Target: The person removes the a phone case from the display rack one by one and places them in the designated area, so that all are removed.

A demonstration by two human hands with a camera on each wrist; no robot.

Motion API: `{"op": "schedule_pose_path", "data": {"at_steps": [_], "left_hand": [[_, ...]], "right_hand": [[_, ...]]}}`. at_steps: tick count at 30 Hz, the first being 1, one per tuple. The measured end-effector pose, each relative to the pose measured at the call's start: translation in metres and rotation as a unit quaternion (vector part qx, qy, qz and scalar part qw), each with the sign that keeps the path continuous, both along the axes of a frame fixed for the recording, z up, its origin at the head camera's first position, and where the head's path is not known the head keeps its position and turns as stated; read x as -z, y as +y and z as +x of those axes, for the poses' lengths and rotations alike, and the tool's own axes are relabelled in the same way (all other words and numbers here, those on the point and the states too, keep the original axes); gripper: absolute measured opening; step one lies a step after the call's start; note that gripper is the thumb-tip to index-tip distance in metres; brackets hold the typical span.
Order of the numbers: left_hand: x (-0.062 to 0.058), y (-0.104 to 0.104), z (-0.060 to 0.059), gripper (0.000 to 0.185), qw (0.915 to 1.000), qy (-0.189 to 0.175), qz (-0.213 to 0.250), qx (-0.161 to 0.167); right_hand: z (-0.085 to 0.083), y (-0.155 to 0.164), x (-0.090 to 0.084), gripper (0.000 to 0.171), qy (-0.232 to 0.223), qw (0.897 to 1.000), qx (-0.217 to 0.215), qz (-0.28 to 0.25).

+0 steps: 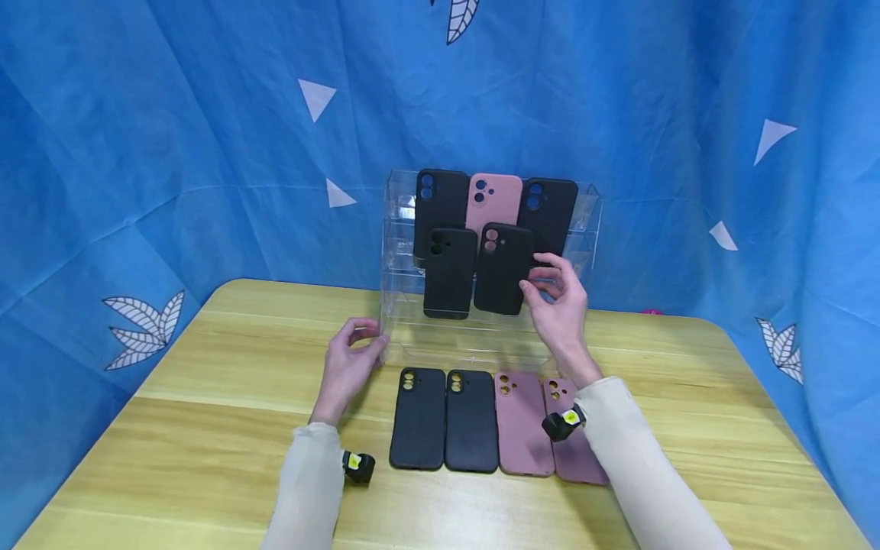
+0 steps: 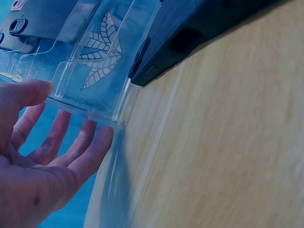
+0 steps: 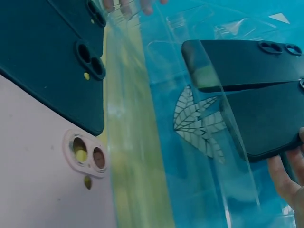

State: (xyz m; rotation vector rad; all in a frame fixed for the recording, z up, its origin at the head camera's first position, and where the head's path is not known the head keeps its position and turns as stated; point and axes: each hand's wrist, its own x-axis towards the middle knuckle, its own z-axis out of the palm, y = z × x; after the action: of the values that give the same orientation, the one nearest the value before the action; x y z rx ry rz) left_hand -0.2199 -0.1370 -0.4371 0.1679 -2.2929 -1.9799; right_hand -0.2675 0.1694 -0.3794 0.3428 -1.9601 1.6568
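A clear stepped display rack (image 1: 474,344) stands on the table. Two black phone cases and a pink phone case (image 1: 505,202) lean in its upper row. Below, a black phone case (image 1: 448,271) stands beside another black phone case (image 1: 504,267), slightly tilted. My right hand (image 1: 558,302) pinches this tilted case by its right edge. In the right wrist view its fingers (image 3: 283,178) show under the case's end. My left hand (image 1: 349,367) is at the rack's left side. The left wrist view shows its fingertips touching the rack's side, with the thumb (image 2: 33,92) over the edge.
In front of the rack lie two black phone cases (image 1: 418,420) and two dusty pink phone cases (image 1: 525,424) in a row. My right forearm partly covers the rightmost one. A blue patterned curtain (image 1: 206,137) hangs behind the wooden table (image 1: 227,397).
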Motion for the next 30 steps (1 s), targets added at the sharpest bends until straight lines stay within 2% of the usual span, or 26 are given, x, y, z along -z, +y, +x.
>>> {"op": "schedule_pose_path", "data": {"at_steps": [4, 9, 19, 30], "left_hand": [[0.001, 0.0, 0.0, 0.028, 1.0, 0.001, 0.0, 0.0], [0.001, 0.0, 0.0, 0.027, 1.0, 0.004, 0.001, 0.0], [0.001, 0.0, -0.001, 0.027, 1.0, 0.005, 0.002, 0.001], [0.001, -0.001, -0.001, 0.027, 1.0, 0.001, 0.001, 0.002]], "right_hand": [[0.001, 0.001, -0.007, 0.044, 0.027, 1.0, -0.006, -0.011], [0.005, 0.004, -0.015, 0.046, 0.031, 0.999, -0.007, -0.016], [0.018, 0.015, -0.023, 0.048, -0.002, 1.0, -0.028, -0.008], [0.035, 0.029, -0.023, 0.045, -0.04, 0.998, -0.052, -0.008]]}}
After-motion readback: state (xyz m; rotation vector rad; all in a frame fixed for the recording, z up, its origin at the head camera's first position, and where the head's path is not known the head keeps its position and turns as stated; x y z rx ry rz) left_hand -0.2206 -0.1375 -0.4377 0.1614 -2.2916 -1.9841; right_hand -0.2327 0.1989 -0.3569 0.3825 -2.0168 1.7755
